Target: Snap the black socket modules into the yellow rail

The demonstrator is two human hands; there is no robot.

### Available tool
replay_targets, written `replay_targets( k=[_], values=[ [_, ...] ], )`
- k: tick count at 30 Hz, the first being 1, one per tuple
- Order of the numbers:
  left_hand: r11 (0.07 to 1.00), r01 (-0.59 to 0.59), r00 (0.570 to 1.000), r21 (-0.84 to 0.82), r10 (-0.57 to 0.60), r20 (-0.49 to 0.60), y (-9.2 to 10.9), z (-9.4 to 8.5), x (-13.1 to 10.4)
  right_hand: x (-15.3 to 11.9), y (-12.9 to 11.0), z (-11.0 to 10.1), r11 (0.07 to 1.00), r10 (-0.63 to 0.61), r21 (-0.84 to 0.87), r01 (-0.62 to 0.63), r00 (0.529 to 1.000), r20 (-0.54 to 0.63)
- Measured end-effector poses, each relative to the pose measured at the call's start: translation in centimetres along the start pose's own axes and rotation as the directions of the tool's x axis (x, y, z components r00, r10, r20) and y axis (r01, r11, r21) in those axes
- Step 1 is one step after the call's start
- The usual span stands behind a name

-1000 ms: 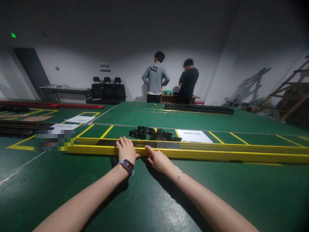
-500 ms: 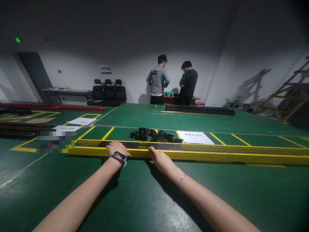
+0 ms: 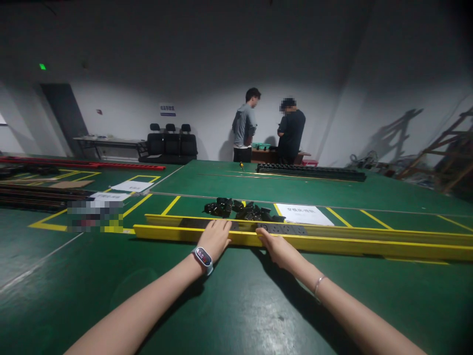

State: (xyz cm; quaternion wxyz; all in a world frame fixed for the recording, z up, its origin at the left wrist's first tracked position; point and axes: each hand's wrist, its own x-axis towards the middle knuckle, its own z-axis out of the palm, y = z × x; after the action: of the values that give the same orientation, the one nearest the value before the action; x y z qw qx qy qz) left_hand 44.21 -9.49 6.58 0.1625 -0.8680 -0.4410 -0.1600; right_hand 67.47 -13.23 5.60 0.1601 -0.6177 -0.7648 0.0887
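Observation:
A long yellow channel rail (image 3: 351,242) lies across the green table, with black socket modules (image 3: 284,229) seated in its trough. My left hand (image 3: 216,239) reaches over the near wall, its fingers bent down onto the dark modules and its thumb by the wall. It wears a smart band. To its right, my right hand (image 3: 271,242) is closed on the near wall, thumb and fingers around the edge beside the socket modules. Its fingertips are partly hidden. Just behind the rail sits a pile of loose black plastic parts (image 3: 254,212).
A printed white sheet (image 3: 305,215) lies behind the rail. Further back are a black strip (image 3: 310,171) and a screwdriver (image 3: 242,166). Black bars (image 3: 33,196) and red rails (image 3: 84,163) lie at left. Two people (image 3: 244,125) stand beyond the table.
The yellow rail has slid right along the table with its socket modules. Both my hands have moved right with it. The view has shifted slightly.

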Motion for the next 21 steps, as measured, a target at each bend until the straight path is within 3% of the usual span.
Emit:
replay_targets(
  k=[3, 7, 11, 16, 21],
  values=[
    [0.982, -0.138, 0.988, -0.131, 0.127, -0.086, 0.6, 1.3, -0.1, -0.6, 1.4, -0.4, 0.999, 0.046, 0.004, -0.046, 0.998, -0.03],
    [0.952, -0.182, 0.977, -0.245, 0.146, -0.158, 0.9, 2.1, -0.3, -0.9, 1.5, -0.8, 0.997, 0.059, 0.041, -0.059, 0.998, -0.014],
    [0.949, -0.159, 0.977, -0.273, 0.112, -0.18, 1.6, 2.1, 0.0, -0.4, -0.2, -0.4, 0.995, 0.026, 0.1, -0.022, 0.999, -0.036],
    [0.962, -0.131, 0.973, -0.239, 0.078, -0.219, 2.3, 2.8, 0.0, 0.7, -2.8, 0.7, 0.989, -0.102, 0.099, 0.106, 0.994, -0.044],
    [0.973, -0.044, 0.962, -0.227, -0.019, -0.271, 2.2, 3.4, -0.4, 1.4, -4.3, 1.5, 0.992, -0.104, 0.068, 0.103, 0.995, 0.01]
  ],
)
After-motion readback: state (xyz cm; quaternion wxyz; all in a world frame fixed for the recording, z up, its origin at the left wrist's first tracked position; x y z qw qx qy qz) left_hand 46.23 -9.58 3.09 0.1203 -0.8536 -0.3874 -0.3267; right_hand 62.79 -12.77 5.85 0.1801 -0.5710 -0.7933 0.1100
